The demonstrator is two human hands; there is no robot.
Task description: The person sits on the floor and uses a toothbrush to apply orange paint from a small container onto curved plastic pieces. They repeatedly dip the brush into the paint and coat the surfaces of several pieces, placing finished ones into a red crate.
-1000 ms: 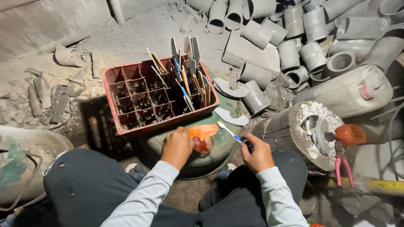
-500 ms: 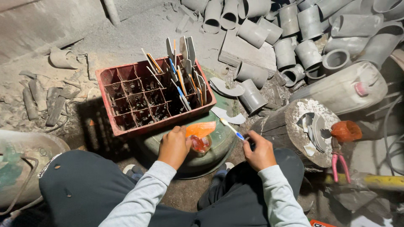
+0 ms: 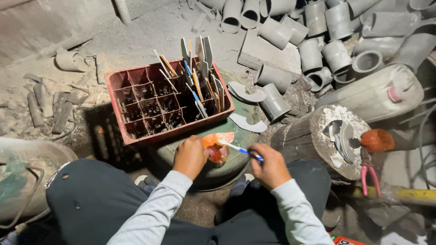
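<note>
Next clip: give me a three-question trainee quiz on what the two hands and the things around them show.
1. True or false: the left hand steadies an orange tin.
2. What does the right hand hold, and where is its tip?
3. The red crate lies: A) beyond the tin, B) on the stump, C) right of the jug.

Key
1. True; its fingers are at the tin's left side.
2. A toothbrush with a blue and white handle; its tip is over the tin's open top.
3. A; it holds upright brushes in its right-hand cells.
</note>
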